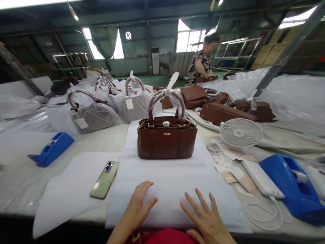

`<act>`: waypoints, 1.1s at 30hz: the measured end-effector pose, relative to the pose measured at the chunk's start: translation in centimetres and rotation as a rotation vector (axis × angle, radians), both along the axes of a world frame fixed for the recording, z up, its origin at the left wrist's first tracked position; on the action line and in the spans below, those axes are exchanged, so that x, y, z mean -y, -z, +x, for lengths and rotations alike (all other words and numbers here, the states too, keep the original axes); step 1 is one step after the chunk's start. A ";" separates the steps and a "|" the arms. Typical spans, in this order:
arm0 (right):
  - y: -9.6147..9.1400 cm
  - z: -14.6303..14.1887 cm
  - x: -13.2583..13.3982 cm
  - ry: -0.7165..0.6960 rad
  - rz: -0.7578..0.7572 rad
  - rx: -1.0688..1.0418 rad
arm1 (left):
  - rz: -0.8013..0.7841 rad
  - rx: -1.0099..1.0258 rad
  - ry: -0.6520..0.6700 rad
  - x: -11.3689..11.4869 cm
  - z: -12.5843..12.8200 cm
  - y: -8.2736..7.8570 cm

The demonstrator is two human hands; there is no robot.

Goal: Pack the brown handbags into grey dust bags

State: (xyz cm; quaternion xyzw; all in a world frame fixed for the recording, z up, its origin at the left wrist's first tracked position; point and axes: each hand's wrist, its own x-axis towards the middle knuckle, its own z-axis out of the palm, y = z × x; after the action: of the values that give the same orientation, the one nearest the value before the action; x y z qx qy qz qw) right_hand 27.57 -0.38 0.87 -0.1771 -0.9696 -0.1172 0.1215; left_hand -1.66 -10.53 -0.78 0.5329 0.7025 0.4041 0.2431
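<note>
A brown leather handbag stands upright on a white foam sheet, its handles wrapped in white paper. My left hand lies flat on the near edge of that sheet, fingers spread and empty. My right hand rests beside it on the same sheet, fingers stretched out, holding nothing. The bag is about a forearm's length beyond both hands.
A phone lies on paper to the left, beyond it a blue tape dispenser. Right: a white fan, tags, a power bank with cable, another blue dispenser. Wrapped bags and brown bags lie behind; a person works there.
</note>
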 end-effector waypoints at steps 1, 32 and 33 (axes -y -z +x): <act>-0.2 0.1 -0.1 -0.019 0.005 0.005 | -0.008 -0.051 0.018 0.7 0.5 0.5; -6.0 -6.4 -10.0 -0.148 0.026 -0.564 | 0.173 -0.737 -0.045 -4.2 1.0 -0.9; -7.0 -6.9 -10.8 -0.147 0.058 -0.585 | 0.172 -0.735 -0.006 -5.0 0.0 -1.9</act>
State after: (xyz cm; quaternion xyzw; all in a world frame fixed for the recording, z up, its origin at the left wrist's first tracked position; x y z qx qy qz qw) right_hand 20.65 10.37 7.90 -0.1289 -0.9001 -0.0795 0.4086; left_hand -1.69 -5.55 1.08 0.6587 0.7081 0.2440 -0.0720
